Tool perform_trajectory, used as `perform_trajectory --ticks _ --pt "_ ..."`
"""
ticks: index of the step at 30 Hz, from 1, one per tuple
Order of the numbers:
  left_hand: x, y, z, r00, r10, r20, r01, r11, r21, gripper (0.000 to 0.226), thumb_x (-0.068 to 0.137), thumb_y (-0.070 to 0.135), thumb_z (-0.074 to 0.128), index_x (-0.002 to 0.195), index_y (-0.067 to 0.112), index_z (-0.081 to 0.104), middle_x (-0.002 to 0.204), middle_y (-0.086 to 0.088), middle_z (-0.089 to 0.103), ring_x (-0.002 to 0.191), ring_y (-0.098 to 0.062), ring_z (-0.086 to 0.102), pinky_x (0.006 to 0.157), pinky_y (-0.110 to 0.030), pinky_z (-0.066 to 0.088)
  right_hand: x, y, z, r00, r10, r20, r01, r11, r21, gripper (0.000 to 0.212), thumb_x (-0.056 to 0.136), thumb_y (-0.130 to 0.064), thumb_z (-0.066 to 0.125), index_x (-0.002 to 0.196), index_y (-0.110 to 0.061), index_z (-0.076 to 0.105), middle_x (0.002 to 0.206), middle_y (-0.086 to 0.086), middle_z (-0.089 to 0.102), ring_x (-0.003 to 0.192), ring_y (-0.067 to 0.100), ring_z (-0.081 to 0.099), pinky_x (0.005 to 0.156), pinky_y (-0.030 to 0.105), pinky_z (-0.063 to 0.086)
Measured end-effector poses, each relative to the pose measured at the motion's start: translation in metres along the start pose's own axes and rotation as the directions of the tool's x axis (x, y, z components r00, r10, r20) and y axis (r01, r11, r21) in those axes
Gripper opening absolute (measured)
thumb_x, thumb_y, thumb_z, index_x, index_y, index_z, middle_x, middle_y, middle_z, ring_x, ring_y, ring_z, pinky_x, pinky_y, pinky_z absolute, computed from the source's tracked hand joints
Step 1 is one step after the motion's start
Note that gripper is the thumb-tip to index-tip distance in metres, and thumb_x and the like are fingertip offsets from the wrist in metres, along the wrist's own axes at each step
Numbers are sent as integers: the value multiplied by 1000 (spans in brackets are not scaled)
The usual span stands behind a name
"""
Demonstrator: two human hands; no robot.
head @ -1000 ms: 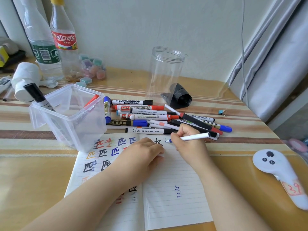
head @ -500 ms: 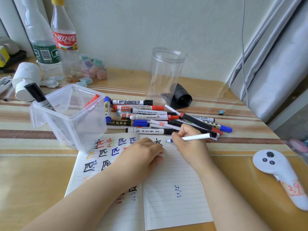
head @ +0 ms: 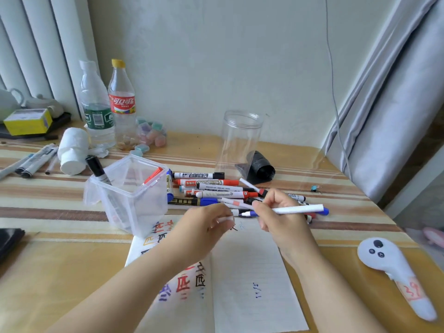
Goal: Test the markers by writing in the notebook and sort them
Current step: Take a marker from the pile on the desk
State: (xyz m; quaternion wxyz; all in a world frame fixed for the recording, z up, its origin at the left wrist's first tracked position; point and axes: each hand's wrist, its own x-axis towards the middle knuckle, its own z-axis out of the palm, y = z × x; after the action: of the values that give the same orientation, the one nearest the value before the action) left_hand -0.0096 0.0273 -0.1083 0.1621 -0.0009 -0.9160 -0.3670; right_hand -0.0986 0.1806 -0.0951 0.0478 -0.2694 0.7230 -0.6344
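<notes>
Two bare hands work above an open notebook (head: pixel 249 272) lying on the striped tabletop (head: pixel 60 236) in the head view, the only view given. The right hand (head: pixel 276 219) has its grip closed around a white marker (head: pixel 293 209) held nearly level just above the page, its blue-collared white tip pointing left toward the other hand. The left hand (head: pixel 204 227) pinches a small white cap (head: pixel 225 219) between its fingertips, close to that tip but apart from it. The notebook's left page bears rows of boxy handwritten characters in red, blue, black and yellow; the right page carries a few short blue strokes and faint marks near the top. Beyond the hands lies a pile of markers (head: pixel 211 191), roughly a dozen, too overlapped to count exactly; one red-capped barrel reads "WHITEBOARD" upside down. A clear square tub (head: pixel 129 195) at the notebook's left corner holds two markers, one black-capped and one red. A tall clear jar (head: pixel 240 140) stands behind the pile. Two plastic bottles stand at the back left: a green-labelled water bottle (head: pixel 96 109) and a cola bottle (head: pixel 122 104) with a red label in Chinese script. A white controller (head: pixel 394 272) at the right wears a tag with a red "39".
</notes>
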Motion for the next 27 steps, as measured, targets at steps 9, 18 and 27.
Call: perform_trajectory --ticks 9,18,27 --pt "-28 34 -35 998 -19 -65 11 992 -124 3 88 26 58 85 27 59 73 8 66 65 -4 63 73 -27 53 -18 -50 15 995 -75 68 69 993 95 43 81 -4 61 50 -23 38 37 -8 39 39 7 33 45 15 31" --pt "-63 43 -64 989 12 -146 -17 999 -35 12 90 22 55 87 15 65 59 8 56 50 -7 46 47 -17 37 -34 -66 55 980 -77 186 34 975 220 31 69 -18 63 45 -22 43 37 -4 40 38 9 32 43 19 29" --pt "-93 23 -96 980 12 -201 9 995 104 14 90 21 55 79 18 65 63 -2 62 54 -13 51 52 -18 39 -40 -67 113 967 11 256 -115 911 395 34 68 -10 60 47 -20 34 38 1 34 35 12 30 42 20 29"
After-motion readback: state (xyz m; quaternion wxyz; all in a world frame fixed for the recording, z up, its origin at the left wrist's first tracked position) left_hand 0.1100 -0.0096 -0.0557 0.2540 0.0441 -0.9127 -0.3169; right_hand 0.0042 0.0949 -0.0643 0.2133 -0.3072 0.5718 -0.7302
